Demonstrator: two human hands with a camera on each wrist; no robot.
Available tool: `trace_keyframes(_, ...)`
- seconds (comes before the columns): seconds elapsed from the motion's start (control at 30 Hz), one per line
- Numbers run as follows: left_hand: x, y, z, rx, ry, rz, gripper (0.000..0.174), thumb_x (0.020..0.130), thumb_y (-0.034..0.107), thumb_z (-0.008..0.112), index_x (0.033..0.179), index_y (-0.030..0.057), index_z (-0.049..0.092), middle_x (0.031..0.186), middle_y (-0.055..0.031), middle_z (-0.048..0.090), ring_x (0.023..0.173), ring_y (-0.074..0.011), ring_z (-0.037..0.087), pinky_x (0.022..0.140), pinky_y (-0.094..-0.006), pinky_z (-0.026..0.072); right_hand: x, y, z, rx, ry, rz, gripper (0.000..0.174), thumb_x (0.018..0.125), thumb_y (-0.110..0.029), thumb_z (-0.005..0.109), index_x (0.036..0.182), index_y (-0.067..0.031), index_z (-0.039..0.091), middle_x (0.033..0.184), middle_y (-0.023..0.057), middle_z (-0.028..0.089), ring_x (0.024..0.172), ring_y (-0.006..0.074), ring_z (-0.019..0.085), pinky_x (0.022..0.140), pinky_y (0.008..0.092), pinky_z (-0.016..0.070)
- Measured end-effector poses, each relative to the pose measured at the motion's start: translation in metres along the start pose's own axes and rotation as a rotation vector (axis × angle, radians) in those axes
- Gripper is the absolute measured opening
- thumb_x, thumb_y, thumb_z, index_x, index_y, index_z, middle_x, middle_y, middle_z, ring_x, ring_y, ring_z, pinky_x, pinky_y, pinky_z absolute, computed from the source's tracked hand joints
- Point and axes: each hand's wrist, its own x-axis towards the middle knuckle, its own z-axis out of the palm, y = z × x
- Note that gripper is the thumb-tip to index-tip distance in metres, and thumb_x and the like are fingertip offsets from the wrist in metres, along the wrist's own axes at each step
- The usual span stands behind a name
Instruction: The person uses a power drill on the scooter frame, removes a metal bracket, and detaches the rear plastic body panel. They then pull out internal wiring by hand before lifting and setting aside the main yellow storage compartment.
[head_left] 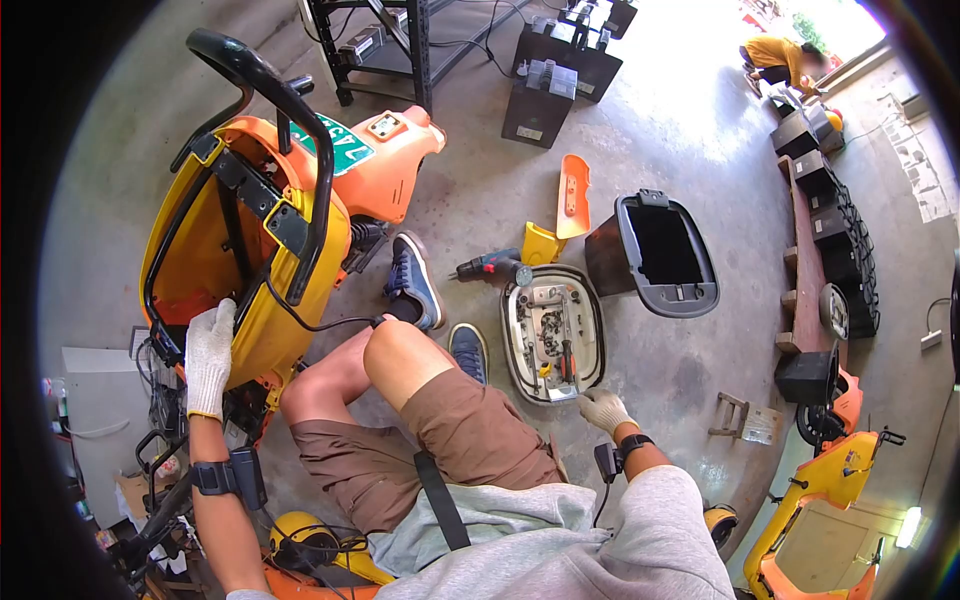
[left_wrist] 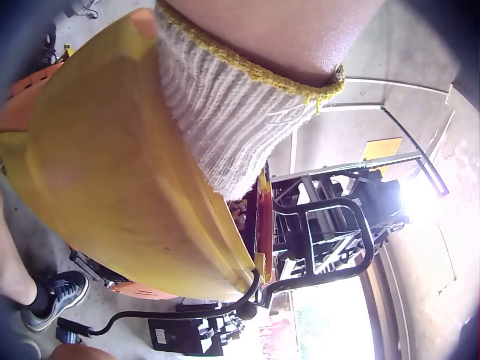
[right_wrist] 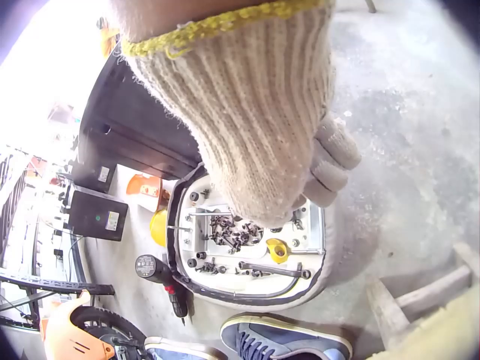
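Note:
In the head view my left hand (head_left: 208,350), in a white knitted glove, is at the rim of the scooter's yellow body shell (head_left: 285,335). The left wrist view shows the glove (left_wrist: 225,112) against the yellow panel (left_wrist: 127,165), its fingers hidden beyond the edge. My right hand (head_left: 605,410), also gloved, hovers by the near rim of a shallow pale tray (head_left: 510,345) like an upturned seat. Screws (right_wrist: 232,234), a wrench (right_wrist: 270,268) and an orange-handled screwdriver (head_left: 568,362) lie in it. In the right wrist view loosely bent fingers (right_wrist: 336,142) show, with nothing visible in them.
A cordless drill (head_left: 490,265) lies beside the tray, near an orange cover (head_left: 574,195) and a yellow piece (head_left: 541,244). An open black bin (head_left: 610,255) stands beyond. Black batteries (head_left: 540,105) sit farther back. A person (head_left: 780,60) crouches at far right.

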Motion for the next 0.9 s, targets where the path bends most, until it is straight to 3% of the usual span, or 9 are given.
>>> trace_keyframes(0.37,-0.001,0.000,0.001,-0.014,0.003,0.008,0.056,0.102,0.044,0.051,0.087,-0.0092,0.057,0.069,-0.0163,0.052,0.065,-0.0235,0.043,0.067,-0.0416,0.0408,0.005,0.008,0.009,0.008,0.002,-0.001,0.050,0.086,-0.044,0.049,0.113,-0.0088,0.073,0.117,0.0236,0.068,0.114,0.0410,0.062,0.100,0.0462,0.0480)
trace_keyframes(0.43,0.001,-0.005,0.002,-0.012,0.008,0.021,0.056,0.102,0.044,0.051,0.087,-0.0092,0.057,0.068,-0.0156,0.051,0.065,-0.0233,0.042,0.066,-0.0416,0.0403,0.009,0.014,0.016,-0.023,0.107,-0.059,0.045,0.085,-0.043,0.049,0.096,-0.0064,0.074,0.089,0.0150,0.073,0.088,0.0340,0.069,0.083,0.0434,0.0517)
trace_keyframes(0.5,0.002,-0.006,0.003,-0.011,0.012,0.035,0.056,0.101,0.044,0.051,0.086,-0.0091,0.056,0.068,-0.0150,0.051,0.065,-0.0231,0.041,0.065,-0.0416,0.0398,0.010,0.013,0.016,-0.036,0.106,-0.058,0.046,0.085,-0.042,0.049,0.096,-0.0061,0.074,0.091,0.0159,0.073,0.091,0.0346,0.069,0.084,0.0439,0.0513)
trace_keyframes(0.57,0.001,-0.004,0.003,-0.005,0.019,0.025,0.056,0.101,0.045,0.050,0.085,-0.0090,0.056,0.067,-0.0142,0.050,0.065,-0.0228,0.041,0.065,-0.0412,0.0397,0.006,0.006,0.008,-0.029,0.008,-0.007,0.050,0.086,-0.044,0.050,0.114,-0.0089,0.073,0.116,0.0240,0.068,0.113,0.0412,0.063,0.099,0.0467,0.0486)
trace_keyframes(0.9,-0.002,0.003,0.001,-0.009,0.012,0.025,0.055,0.103,0.043,0.051,0.087,-0.0094,0.057,0.069,-0.0150,0.054,0.066,-0.0228,0.044,0.068,-0.0400,0.0427,0.007,0.004,0.010,-0.013,0.005,-0.007,0.049,0.086,-0.043,0.050,0.114,-0.0092,0.073,0.115,0.0240,0.068,0.112,0.0417,0.063,0.099,0.0466,0.0488)
